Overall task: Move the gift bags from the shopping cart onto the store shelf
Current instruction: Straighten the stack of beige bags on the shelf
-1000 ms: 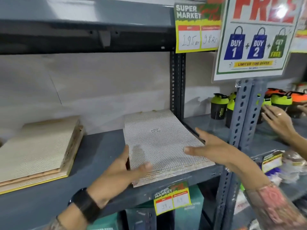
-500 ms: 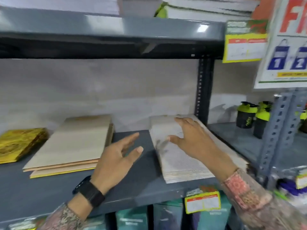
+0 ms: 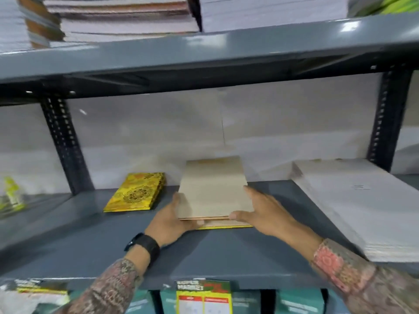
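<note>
The yellow stack [image 3: 136,192], beige stack [image 3: 215,191] and white stack [image 3: 353,207] of gift bags lie flat on the shelf [image 3: 226,257]. The left hand [image 3: 172,219] and right hand [image 3: 265,211], fingers straight, press the beige stack's sides mid-shelf (squaring it, probably). The cart is out of view, so what remains is unclear.

Plain beige gift bags [image 3: 215,191] lie between the left hand [image 3: 172,220] and right hand [image 3: 263,214], yellow gift bags [image 3: 136,193] left of the left hand carry dark mandala prints, the stack [image 3: 353,205] right of the right hand is white, and the shelf [image 3: 226,252] is grey.

The left hand [image 3: 172,220] and right hand [image 3: 265,214] are bare. A black watch [image 3: 145,244] bands the wrist at seven o'clock; both sleeves [image 3: 353,275] are patterned.
</note>
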Demonstrator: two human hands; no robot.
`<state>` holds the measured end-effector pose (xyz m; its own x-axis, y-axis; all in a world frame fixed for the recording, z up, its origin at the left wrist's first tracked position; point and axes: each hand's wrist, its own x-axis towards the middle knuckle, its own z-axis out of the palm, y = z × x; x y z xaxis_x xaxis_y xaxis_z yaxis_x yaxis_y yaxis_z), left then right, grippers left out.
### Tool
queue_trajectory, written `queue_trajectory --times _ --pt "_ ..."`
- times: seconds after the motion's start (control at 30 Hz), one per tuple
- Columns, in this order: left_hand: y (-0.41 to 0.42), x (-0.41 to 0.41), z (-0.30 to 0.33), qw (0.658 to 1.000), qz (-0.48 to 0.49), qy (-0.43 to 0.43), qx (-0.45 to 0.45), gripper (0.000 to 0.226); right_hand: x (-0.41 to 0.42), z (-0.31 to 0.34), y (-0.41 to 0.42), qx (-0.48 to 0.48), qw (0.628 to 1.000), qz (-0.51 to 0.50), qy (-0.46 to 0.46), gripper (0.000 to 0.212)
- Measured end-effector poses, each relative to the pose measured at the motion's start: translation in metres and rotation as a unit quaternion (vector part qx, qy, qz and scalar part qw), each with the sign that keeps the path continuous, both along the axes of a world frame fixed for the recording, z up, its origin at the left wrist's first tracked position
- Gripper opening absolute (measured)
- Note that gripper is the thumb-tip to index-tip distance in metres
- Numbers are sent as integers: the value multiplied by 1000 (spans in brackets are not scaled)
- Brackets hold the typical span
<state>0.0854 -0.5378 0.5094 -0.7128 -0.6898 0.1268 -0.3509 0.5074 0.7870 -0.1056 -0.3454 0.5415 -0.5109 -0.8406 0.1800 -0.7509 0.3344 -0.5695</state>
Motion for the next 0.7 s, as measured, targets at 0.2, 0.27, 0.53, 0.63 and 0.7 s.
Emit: queue_trajectory --times 0.2,0.27,0.53,0.63,0.7 --pt "-33 -2 30 969 -46 71 234 116 -16 5 -10 -129 959 -51 -248 127" --pt "-50 -14 42 947 -19 121 298 104 -30 -1 -24 -163 929 -63 -327 127" --pt "-58 -59 34 922 38 176 344 99 -26 -2 -53 -143 908 -65 -388 87" --pt "-63 -54 40 925 11 149 349 110 -38 2 -56 -129 912 -76 -381 109" --pt "-63 -38 54 946 2 149 289 110 -35 18 -62 -125 956 -114 -239 99"
